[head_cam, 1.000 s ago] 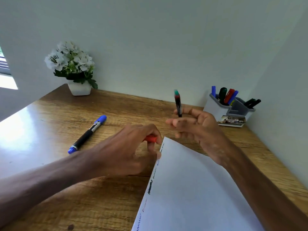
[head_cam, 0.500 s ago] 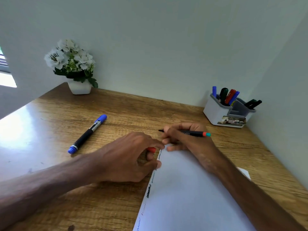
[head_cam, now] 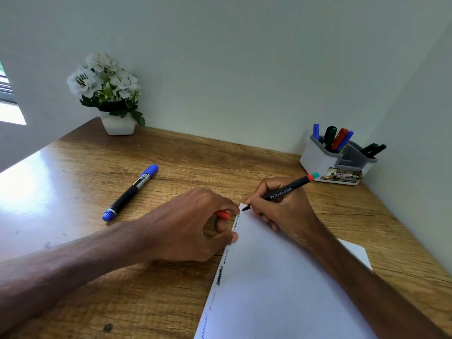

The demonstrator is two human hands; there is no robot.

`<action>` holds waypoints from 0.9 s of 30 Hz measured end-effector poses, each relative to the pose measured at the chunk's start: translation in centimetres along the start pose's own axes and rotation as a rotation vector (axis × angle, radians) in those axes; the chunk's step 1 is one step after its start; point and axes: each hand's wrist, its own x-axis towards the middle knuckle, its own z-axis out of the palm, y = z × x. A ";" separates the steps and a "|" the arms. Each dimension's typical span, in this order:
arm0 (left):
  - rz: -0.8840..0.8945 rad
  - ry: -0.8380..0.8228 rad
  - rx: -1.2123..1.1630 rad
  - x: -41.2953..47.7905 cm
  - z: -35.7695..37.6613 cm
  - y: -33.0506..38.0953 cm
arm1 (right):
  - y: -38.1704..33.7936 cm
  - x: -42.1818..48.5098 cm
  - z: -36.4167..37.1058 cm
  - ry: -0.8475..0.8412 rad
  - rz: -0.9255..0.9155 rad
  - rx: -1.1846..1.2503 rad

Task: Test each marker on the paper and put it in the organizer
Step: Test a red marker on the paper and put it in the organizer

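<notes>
My right hand grips a thin black pen with a red-and-teal end, its tip touching the top left corner of the white paper. Squiggle marks in several colours run down the paper's left edge. My left hand rests at that edge, fingers closed on a small red cap. A blue-capped black marker lies on the desk to the left. The white-and-grey organizer stands at the back right, holding several markers.
A white pot of white flowers stands at the back left of the wooden desk. Walls close the desk at the back and right. A window glare falls on the desk's left side.
My right hand swung the pen down from upright to a writing grip and brought its tip onto the paper's corner. My left hand stayed at the paper's edge with the red cap.
</notes>
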 end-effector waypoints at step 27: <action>0.006 0.003 0.004 0.0 0.1 -0.1 | -0.1 0.0 0.1 0.014 0.000 -0.072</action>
